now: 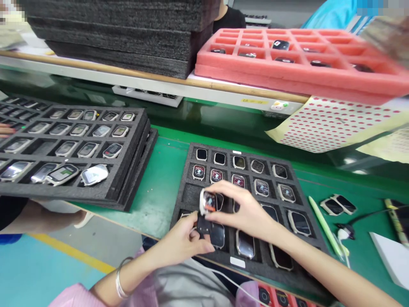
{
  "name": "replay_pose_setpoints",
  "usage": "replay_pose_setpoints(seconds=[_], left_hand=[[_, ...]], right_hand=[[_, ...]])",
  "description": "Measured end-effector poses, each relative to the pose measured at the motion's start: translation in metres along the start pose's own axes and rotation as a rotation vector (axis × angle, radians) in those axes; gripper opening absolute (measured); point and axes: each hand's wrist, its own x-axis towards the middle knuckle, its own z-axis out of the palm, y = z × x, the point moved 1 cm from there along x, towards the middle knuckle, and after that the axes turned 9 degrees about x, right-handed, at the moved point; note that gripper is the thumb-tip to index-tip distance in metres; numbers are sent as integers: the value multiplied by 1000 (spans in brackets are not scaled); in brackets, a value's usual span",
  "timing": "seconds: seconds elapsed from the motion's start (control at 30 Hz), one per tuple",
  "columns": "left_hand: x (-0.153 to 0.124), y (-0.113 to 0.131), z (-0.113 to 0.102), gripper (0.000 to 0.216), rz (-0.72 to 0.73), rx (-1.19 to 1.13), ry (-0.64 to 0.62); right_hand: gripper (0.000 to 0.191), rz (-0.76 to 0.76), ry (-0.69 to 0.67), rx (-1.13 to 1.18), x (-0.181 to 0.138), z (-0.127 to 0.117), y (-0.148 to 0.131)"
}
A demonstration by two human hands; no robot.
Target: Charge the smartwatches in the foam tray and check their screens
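Observation:
My right hand (244,207) pinches a smartwatch case (208,201) with a lit screen between thumb and fingers. Just below it, my left hand (179,241) grips a small black charger block (203,225) with a white cable (220,273) trailing from it. The watch sits right at the block's upper end; whether the two are joined, I cannot tell. Both hands are over a black foam tray (188,192) holding rows of strapless smartwatches, some with lit dials. One compartment beside the held watch has nothing in it. My hands hide part of the tray.
Stacked black foam trays (126,187) of watches stand at the left, with another person's hand (5,130) beyond. A pink foam tray (220,68) and black foam stack (153,51) occupy the shelf. Right lie a green pen (324,224), two watches (338,204) and a white box (391,258).

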Motion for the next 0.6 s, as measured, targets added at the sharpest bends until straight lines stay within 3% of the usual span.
replay_pose_setpoints(seconds=[0.1, 0.3, 0.4, 0.5, 0.57, 0.6], left_hand=[[2, 0, 0, 39, -26, 43, -36], [3, 1, -2, 42, 2, 30, 22], [3, 2, -4, 50, 12, 16, 38], [10, 0, -5, 58, 1, 7, 40], [20, -4, -6, 58, -28, 12, -31], [27, -6, -7, 58, -42, 21, -90]], right_hand=[[37, 42, 60, -124, 14, 5, 17], [43, -11, -54, -491, 16, 12, 24], [16, -50, -115, -643, 7, -1, 20], [18, -164, -99, -683, -5, -6, 32], [25, -258, -96, -666, -12, -2, 55], [26, -327, -30, -650, -16, 1, 69]])
